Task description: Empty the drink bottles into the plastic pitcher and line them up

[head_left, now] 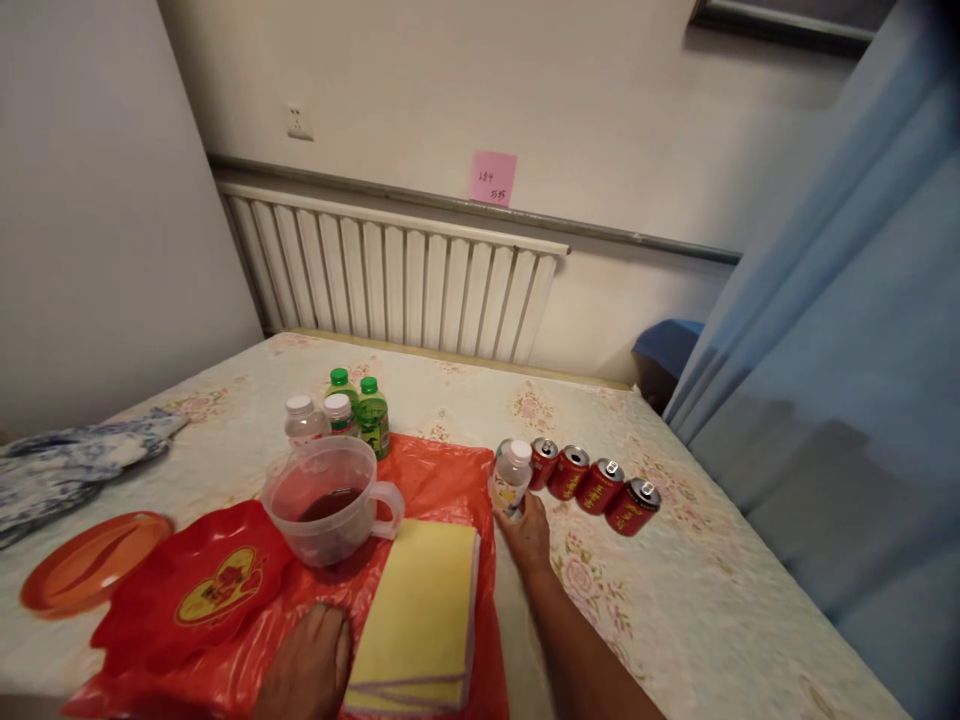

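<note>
My right hand (527,532) is wrapped round the lower part of a clear bottle (511,478) with a white cap and a yellow-patterned label, upright at the left end of a row of red drink cans (601,486). My left hand (311,655) rests with curled fingers on a red plastic sheet (439,465), with nothing visible in it. Just beyond it is a clear plastic measuring jug (330,543) with dark liquid inside. To its right lies a yellow folded cloth or pad (420,610), and to its left a red scalloped tray (169,610).
Behind the jug stand white-capped bottles (302,420), green-capped bottles (340,380) and a green cup (373,425). An orange plate (97,565) and a blue-white cloth (75,465) lie left on the floral tablecloth (585,590). Beyond is a radiator (405,275); a blue curtain (847,330) hangs right.
</note>
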### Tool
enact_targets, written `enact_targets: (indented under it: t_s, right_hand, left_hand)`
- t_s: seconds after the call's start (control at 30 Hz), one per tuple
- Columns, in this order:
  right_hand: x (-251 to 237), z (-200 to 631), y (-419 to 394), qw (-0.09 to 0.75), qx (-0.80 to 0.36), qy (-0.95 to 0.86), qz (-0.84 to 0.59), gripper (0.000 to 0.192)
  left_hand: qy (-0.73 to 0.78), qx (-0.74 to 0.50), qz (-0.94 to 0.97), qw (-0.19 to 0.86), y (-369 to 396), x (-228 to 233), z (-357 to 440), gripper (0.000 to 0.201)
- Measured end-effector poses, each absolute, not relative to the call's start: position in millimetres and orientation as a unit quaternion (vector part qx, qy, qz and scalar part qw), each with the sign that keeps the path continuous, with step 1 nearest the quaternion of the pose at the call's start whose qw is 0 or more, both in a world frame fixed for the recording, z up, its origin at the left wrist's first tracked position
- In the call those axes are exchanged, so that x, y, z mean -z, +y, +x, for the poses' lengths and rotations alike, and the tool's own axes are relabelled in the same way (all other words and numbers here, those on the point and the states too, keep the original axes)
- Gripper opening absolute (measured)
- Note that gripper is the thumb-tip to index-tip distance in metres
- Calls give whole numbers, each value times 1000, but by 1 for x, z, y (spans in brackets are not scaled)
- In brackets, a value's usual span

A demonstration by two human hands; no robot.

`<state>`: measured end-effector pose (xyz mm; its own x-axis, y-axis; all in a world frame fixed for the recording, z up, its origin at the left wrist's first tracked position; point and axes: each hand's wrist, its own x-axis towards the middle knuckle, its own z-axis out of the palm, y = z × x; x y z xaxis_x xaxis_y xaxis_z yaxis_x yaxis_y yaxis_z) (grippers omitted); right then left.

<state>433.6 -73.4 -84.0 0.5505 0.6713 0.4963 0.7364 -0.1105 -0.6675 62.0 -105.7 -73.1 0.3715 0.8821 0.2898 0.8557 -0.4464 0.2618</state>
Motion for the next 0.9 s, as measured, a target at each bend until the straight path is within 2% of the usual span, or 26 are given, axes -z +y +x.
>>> enact_targets:
  t_s: [0.3, 0.4, 0.53, 0.63, 0.73, 0.9]
  right_hand:
    - [79, 430, -82, 518, 4, -444, -732, 61]
    - [79, 425, -98, 532, 1, -411, -740, 56]
    - [71, 409, -123, 537, 5, -382, -752, 40]
    - [39, 391, -128, 543, 0, -399, -739, 34]
    - [-18, 368, -110, 554, -41, -485, -676, 35]
    - [-107, 320, -40, 470, -89, -659, -580, 24]
  left_hand:
    - [532, -212, 820, 0, -110, 72, 64, 32]
    - [536, -219, 816, -6, -111, 71, 65, 31]
    - [539, -234, 809, -14, -112, 76, 65, 30]
    - [542, -250, 802, -25, -112, 84, 64, 30]
    - [538, -260, 802, -23, -111, 92, 62, 28]
    - [532, -262, 805, 18, -112, 94, 59, 26]
